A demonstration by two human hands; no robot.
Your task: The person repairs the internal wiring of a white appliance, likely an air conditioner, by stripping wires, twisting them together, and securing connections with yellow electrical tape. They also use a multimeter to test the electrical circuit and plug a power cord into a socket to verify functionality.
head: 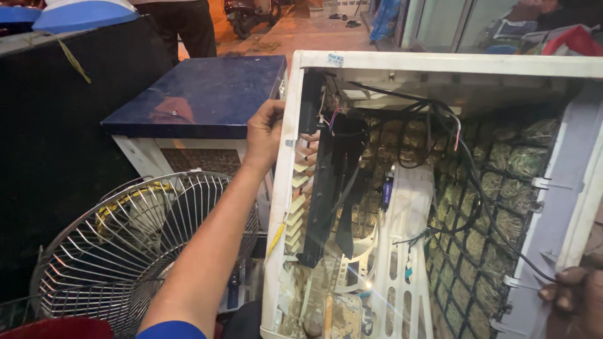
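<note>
- White cooler cabinet (286,188), open face toward the camera; it fills the right half of the view, and its bottom and right edges are cut off by the frame.
- Left hand (264,135) wrapped around the cabinet's left wall near the top; fingertips pass behind the edge and are hidden.
- Right hand (575,301) at the lower right corner, only partly in frame; fingers curl over the cabinet's right wall (565,188), grip closed on it.
- Inside: black wires (440,125) loop from the top down to the right; a white slotted bracket (402,251) stands in the middle, with mesh-covered straw pads (502,207) behind it. The floor of the cabinet is dirty and hard to read.
- Wire fan guard (125,245) at lower left, partly behind the forearm.
- Blue-topped unit (201,91) just behind the left hand.
- A person's dark trouser legs (185,25) at the top; the rest is out of frame.
</note>
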